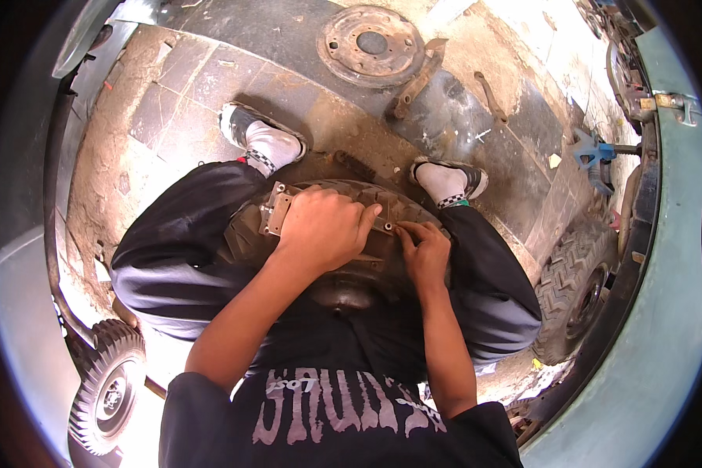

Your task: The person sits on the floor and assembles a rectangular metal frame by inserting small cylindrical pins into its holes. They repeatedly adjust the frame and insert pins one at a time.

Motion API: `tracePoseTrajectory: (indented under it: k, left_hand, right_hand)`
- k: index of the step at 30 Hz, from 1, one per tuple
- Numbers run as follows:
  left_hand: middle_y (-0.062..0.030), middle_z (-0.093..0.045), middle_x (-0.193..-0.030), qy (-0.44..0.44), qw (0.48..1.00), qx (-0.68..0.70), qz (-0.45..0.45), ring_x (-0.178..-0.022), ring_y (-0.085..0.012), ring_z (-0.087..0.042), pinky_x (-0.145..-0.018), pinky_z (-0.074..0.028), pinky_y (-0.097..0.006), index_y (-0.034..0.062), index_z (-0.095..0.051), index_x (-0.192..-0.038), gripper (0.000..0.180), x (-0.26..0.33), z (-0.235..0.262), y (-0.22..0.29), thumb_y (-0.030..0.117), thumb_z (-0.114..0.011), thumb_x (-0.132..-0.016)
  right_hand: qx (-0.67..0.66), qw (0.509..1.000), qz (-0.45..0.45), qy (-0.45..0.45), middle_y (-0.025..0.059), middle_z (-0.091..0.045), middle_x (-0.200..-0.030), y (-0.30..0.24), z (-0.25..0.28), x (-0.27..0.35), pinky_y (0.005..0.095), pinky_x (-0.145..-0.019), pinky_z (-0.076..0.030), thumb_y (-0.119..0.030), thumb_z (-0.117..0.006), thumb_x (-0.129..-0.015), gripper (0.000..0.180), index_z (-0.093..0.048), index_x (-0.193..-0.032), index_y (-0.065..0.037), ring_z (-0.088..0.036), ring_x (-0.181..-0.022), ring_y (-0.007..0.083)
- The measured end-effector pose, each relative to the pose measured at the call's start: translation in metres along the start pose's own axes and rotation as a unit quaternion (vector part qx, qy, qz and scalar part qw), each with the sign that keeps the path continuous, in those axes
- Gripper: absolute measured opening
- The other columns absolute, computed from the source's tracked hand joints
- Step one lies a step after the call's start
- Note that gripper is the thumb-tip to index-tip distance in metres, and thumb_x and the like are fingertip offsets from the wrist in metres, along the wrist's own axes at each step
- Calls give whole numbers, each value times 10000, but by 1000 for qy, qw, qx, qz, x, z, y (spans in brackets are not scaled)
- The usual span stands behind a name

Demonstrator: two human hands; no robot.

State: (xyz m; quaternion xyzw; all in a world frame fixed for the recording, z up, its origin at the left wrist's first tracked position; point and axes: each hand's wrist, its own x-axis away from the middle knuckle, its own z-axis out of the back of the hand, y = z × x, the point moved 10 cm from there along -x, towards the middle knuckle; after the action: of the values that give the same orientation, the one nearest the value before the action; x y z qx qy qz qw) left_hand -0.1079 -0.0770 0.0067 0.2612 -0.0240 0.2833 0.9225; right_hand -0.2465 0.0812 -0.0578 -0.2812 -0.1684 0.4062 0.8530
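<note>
Closest to me is the black shirt, then dark trousers with the knees out either side of a chunky-treaded tyre. The bit I care about, a metal bracket, is lying across that tyre, between the legs. My left hand is over the top of it and the grip is clenched on the bracket's body, thumb pointing toward the other end. My right hand has its fingertips bunched just beside a small round fastener at the right end; honestly can't tell if that grip is pinching anything or only touching.

Going by looks, I'd call the bracket dead stiff, kinda heavy for its size and not remotely fragile, though any grease would make it slippery. I'd take hold round the middle of the body, palm down, and leave the fastener to fingertips, cos it's tiny and easy to drop.

Past that there's a shoe on each side, then a flat rusty bar on the floor, and furthest out a worn steel wheel lying flat.
</note>
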Motion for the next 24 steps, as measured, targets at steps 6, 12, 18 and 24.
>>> tracePoseTrajectory:
  k: [6, 12, 18, 24]
  left_hand:
    - [-156, -777, -837, -21, 1000, -17, -13, -862, -355, -749, -874, -553, -491, 70, -781, -798, 535, -3, 1, -1, 404, -523, -1126]
    - [-145, -778, -851, -41, 999, -19, -12, -902, -336, -746, -915, -536, -485, 76, -779, -805, 554, -1, -3, 2, 401, -485, -1144]
    - [-137, -775, -848, 11, 999, -13, -29, -889, -326, -744, -918, -532, -474, 81, -771, -806, 504, 2, -3, 4, 375, -523, -1130]
    - [-126, -772, -834, 2, 999, -29, -27, -873, -318, -739, -912, -527, -463, 75, -764, -792, 486, 2, 0, 4, 362, -548, -1119]
  right_hand:
    - [-20, 1000, -16, -12, 152, -736, -859, -2, 1, 8, 448, -701, -577, -118, -868, -878, 150, -862, -1021, -73, -737, -774, 358]
    - [17, 998, 52, 12, 138, -730, -856, -10, 1, 0, 443, -677, -576, -124, -883, -857, 122, -849, -961, -70, -728, -749, 348]
    - [44, 996, 30, 76, 149, -750, -885, -7, 6, -3, 436, -710, -588, -119, -869, -868, 116, -851, -968, -63, -745, -780, 345]
    - [-70, 997, -35, -10, 142, -790, -916, 8, 15, -5, 408, -760, -609, -112, -852, -873, 133, -870, -997, -68, -775, -828, 313]
